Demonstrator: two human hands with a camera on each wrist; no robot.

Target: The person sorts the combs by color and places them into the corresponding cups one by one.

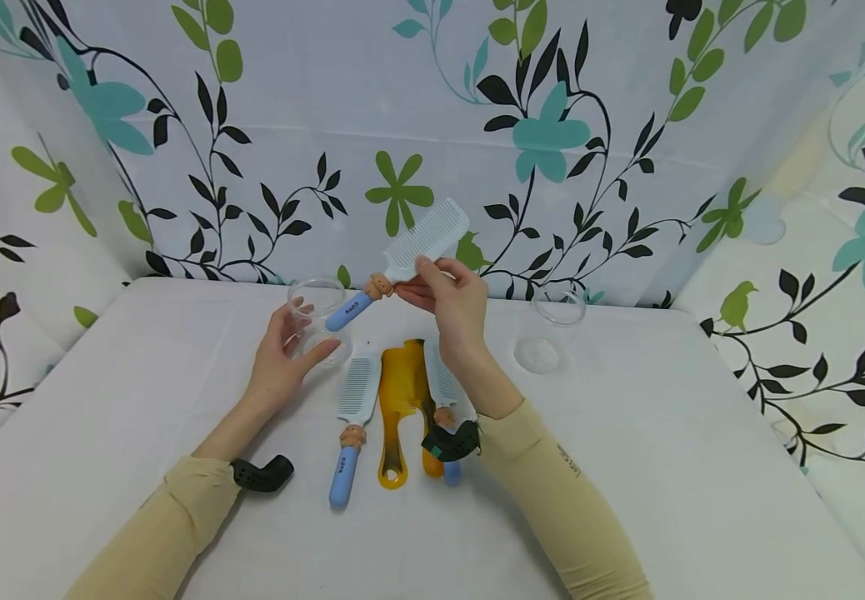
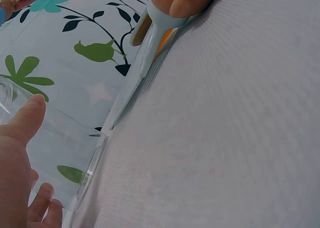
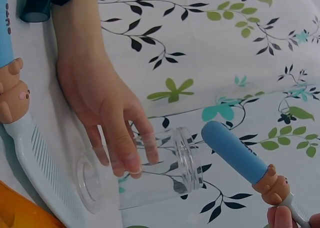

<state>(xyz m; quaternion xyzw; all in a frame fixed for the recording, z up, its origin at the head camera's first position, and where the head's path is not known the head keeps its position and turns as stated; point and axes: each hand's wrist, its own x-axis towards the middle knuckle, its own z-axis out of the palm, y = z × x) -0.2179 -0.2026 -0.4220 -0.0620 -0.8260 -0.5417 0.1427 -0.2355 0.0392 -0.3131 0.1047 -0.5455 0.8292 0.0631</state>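
So the comb (image 1: 432,229) is up in the air, handle (image 1: 348,312) sloping down toward the near jar (image 3: 162,185), with the tip just off its mouth. From the right wrist view it looks apart from the rim, not in it. My worry is that slant: lowered like that, the handle could snag the rim and tip the jar, since clear plastic that thin looks pretty light.

Right hand (image 1: 457,312) is pinching the comb low on the toothed end, thumb against fingers. Most of the handle side sticks out past that pinch, so a bump could twist it loose, I'd guess.

Left hand (image 1: 280,358) is curved round the jar, thumb on one side, fingers on the other. Can't tell how hard it's gripping; too loose and the jar slides, too hard and it might flex.

Under all that, a second comb (image 1: 358,387), what look like two yellow combs (image 1: 404,375) and a third comb (image 1: 443,379) lie side by side on the table (image 1: 627,417). The wrist camera (image 1: 451,442) hangs over that last one, so a low sweep could knock it. Far jar (image 1: 550,333) is well apart, low risk.
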